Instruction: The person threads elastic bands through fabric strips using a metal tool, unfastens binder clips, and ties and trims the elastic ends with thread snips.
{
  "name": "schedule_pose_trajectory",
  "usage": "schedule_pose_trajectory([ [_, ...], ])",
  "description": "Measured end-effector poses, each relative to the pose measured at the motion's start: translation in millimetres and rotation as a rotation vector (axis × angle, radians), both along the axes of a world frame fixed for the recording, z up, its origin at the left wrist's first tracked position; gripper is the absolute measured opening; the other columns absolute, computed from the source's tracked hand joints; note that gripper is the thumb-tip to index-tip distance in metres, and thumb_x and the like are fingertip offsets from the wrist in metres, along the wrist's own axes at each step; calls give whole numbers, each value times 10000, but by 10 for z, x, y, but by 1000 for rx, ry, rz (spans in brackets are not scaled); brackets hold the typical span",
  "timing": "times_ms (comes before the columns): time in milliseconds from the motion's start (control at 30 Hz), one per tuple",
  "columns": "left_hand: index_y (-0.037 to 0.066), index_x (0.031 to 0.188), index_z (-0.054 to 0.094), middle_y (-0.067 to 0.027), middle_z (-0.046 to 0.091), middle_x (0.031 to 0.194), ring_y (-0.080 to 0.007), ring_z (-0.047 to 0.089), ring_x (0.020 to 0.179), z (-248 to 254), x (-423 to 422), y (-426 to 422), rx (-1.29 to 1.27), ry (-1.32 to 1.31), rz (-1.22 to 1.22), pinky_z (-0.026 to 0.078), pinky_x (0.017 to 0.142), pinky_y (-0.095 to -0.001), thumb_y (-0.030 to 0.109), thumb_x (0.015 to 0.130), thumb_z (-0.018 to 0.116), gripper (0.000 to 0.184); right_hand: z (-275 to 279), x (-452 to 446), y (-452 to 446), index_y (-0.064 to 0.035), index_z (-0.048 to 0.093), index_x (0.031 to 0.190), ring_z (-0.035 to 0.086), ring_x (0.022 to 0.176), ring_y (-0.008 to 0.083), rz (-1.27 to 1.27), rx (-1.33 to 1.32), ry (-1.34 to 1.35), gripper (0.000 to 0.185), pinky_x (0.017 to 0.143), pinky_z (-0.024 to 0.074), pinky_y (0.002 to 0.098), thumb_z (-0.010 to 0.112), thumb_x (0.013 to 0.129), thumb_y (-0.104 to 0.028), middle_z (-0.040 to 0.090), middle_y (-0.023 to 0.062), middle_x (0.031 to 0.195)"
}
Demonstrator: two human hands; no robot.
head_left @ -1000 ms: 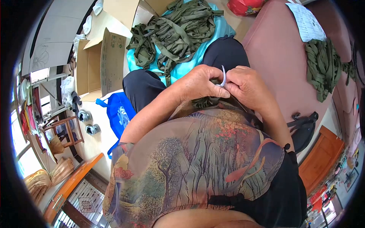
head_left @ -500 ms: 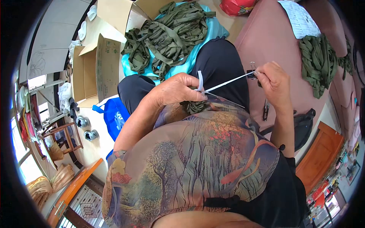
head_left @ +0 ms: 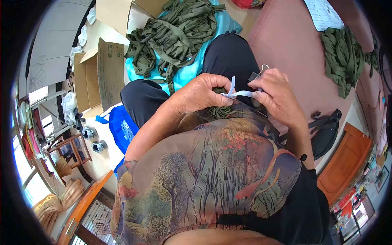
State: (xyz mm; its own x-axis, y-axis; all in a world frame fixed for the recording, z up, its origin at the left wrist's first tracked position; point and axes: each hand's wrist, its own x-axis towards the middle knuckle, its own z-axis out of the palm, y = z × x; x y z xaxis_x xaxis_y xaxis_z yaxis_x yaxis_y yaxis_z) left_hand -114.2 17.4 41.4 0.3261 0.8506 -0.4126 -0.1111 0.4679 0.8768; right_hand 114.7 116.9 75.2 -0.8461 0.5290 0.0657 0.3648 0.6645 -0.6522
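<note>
My left hand (head_left: 208, 93) pinches a thin whitish strip (head_left: 243, 94) where it crosses itself, and one short end sticks up above the thumb. The other end of the strip runs to my right hand (head_left: 275, 96), closed on it between thumb and fingers. Below my left hand, a gathered dark green fabric bundle (head_left: 219, 111) shows in part at my lap; my fingers hide the rest. A black binder clip (head_left: 254, 76) with a wire loop is just beyond my right fingers.
Dark green strips (head_left: 175, 36) lie heaped on a turquoise cloth (head_left: 198, 67) ahead. An open cardboard box (head_left: 111, 75) and blue bag (head_left: 122, 126) are at the left. A pinkish sofa (head_left: 292, 45) at the right holds a green bundle (head_left: 343, 61) and a paper sheet (head_left: 324, 15).
My right hand first pulled the strip out to the right, then came back beside my left hand. The strip now spans a short gap between them. The view has shifted slightly.
</note>
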Motion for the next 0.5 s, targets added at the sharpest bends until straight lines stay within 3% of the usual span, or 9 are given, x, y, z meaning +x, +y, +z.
schedule_pose_trajectory([
  [100,43,868,668,34,596,757,-52,513,762,9,11,7,27,30,-3,445,716,-240,56,764,749,132,7,-64,-17,-63,682,940,551,965,260,42,-19,-6,214,913,359,408,690,794,-220,635,70,874],
  [267,48,909,669,36,640,860,-56,558,851,88,9,48,57,115,-87,449,835,-233,30,790,733,136,-81,-173,-22,-54,674,893,548,878,255,169,-166,-8,132,898,361,397,676,800,-148,587,74,822],
  [400,40,937,669,17,615,810,-69,530,808,15,-50,51,54,62,-111,450,768,-254,97,787,731,172,-92,-170,-24,-79,690,827,567,856,212,37,-301,37,99,879,379,376,714,777,-161,612,48,781],
  [500,31,1001,677,7,638,868,-78,549,863,65,-58,60,20,-67,-121,450,829,-258,104,805,708,211,-107,-107,4,-73,700,824,558,796,192,9,-435,76,75,812,410,341,709,762,-116,608,35,760],
])
